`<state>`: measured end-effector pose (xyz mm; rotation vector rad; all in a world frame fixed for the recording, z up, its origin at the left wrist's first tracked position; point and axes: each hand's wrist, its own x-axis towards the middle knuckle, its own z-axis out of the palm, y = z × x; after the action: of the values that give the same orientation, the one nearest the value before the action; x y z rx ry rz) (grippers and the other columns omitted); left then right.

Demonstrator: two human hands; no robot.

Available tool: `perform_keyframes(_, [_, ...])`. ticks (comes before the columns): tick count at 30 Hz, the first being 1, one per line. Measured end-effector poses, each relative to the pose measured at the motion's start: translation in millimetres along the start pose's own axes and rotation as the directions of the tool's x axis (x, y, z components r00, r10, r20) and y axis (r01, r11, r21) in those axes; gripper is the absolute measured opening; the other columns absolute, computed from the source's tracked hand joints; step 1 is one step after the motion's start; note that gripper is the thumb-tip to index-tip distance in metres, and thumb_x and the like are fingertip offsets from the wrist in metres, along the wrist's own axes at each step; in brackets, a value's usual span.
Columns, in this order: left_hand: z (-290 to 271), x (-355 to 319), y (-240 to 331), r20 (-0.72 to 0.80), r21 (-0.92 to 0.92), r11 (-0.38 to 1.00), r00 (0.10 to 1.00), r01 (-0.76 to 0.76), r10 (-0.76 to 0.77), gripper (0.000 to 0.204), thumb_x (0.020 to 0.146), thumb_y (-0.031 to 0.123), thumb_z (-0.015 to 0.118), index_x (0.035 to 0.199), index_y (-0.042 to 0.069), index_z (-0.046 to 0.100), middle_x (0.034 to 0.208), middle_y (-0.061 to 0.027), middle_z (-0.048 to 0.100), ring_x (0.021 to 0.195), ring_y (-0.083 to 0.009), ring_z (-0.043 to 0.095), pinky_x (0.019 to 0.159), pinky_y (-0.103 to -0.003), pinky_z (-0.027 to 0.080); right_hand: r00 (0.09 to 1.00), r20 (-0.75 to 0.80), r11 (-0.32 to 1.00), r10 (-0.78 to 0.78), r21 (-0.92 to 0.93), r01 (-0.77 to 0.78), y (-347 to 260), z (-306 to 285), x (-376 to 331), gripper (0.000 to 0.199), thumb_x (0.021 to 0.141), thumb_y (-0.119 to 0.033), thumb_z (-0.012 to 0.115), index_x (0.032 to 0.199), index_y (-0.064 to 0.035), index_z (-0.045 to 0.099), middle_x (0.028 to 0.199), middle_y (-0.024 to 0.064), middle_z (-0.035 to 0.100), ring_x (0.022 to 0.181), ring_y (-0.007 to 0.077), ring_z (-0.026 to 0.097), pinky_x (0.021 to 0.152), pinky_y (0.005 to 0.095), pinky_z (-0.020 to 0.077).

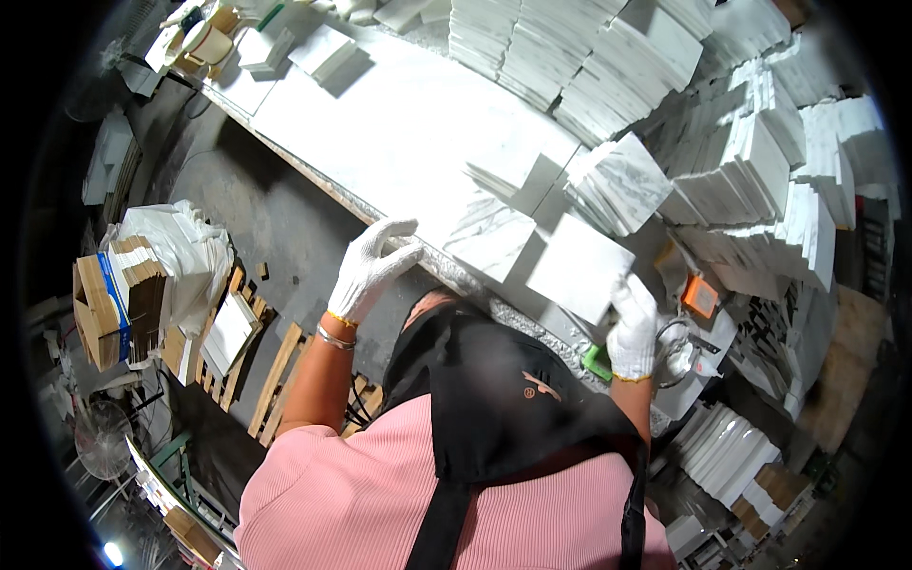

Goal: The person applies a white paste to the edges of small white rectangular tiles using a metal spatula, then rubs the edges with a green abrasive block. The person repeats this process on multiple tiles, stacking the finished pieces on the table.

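Note:
My left hand [369,268], in a white glove, hovers with fingers apart just off the near edge of the white marble workbench [380,123], holding nothing. Beside its fingertips a grey-veined square marble tile [489,242] lies flat on the bench. My right hand [632,328], also gloved, grips the near corner of a plain white square tile [579,268] that lies tilted next to the veined one. My pink sleeves and a black apron fill the bottom of the picture.
Tall stacks of white marble tiles [750,161] crowd the bench's far and right side. An orange-framed small device [701,296] sits right of my hand. Wooden pallets [275,380] and boxed tiles [142,285] stand on the grey floor at left, near a fan [100,437].

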<state>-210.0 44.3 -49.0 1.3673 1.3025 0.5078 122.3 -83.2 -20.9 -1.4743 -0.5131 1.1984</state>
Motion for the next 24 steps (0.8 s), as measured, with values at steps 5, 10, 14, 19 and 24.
perform_keyframes(5, [12,13,10,-0.104,-0.161,0.985,0.994,-0.057,0.040,0.044,0.088,0.016,0.068,0.128,-0.001,0.058,0.118,-0.0093,0.065,0.098,-0.0124,0.059,0.086,-0.026,0.048,0.950,0.161,0.959,-0.267,-0.057,0.279,6,75,72,0.021,0.096,-0.012,0.057,0.084,0.0059,0.060,0.071,0.0045,0.052,0.068,0.0117,0.050,0.060,0.0297,0.0420])
perform_keyframes(10, [17,22,2,-0.176,-0.204,0.968,0.978,-0.145,0.109,0.044,0.087,0.020,0.070,0.125,-0.002,0.060,0.116,-0.0122,0.067,0.099,-0.0152,0.064,0.087,-0.028,0.050,0.975,0.170,0.930,-0.143,-0.314,0.191,29,102,155,0.024,0.091,-0.016,0.060,0.104,0.0033,0.064,0.088,0.0056,0.059,0.076,0.0131,0.056,0.060,0.0283,0.0487])
perform_keyframes(14, [14,15,-3,-0.145,-0.182,0.979,0.987,-0.091,0.065,0.042,0.088,0.016,0.067,0.125,-0.003,0.059,0.119,-0.0106,0.064,0.103,-0.0148,0.061,0.088,-0.027,0.049,0.987,0.085,0.971,0.133,-0.209,-0.113,9,121,161,0.030,0.088,-0.021,0.065,0.107,0.0010,0.066,0.091,0.0032,0.059,0.080,0.0124,0.057,0.055,0.0294,0.0490])
perform_keyframes(19, [12,11,-15,-0.192,-0.205,0.976,0.981,-0.071,0.031,0.040,0.088,0.020,0.069,0.122,0.001,0.063,0.109,-0.0085,0.067,0.092,-0.0132,0.062,0.084,-0.027,0.050,0.959,0.268,0.571,-0.096,-0.774,0.274,19,108,168,0.031,0.087,-0.017,0.063,0.114,-0.0015,0.063,0.090,0.0168,0.061,0.074,0.0198,0.062,0.060,0.0318,0.0508])
perform_keyframes(24, [7,26,-7,-0.167,-0.140,0.987,0.985,-0.075,0.051,0.041,0.090,0.021,0.065,0.125,-0.001,0.060,0.117,-0.0117,0.066,0.104,-0.0165,0.062,0.090,-0.029,0.049,0.969,0.159,0.621,-0.190,-0.745,0.243,17,108,131,0.059,0.084,-0.011,0.066,0.137,-0.0012,0.043,0.106,0.0198,0.060,0.088,0.0244,0.062,0.077,0.0347,0.0521])
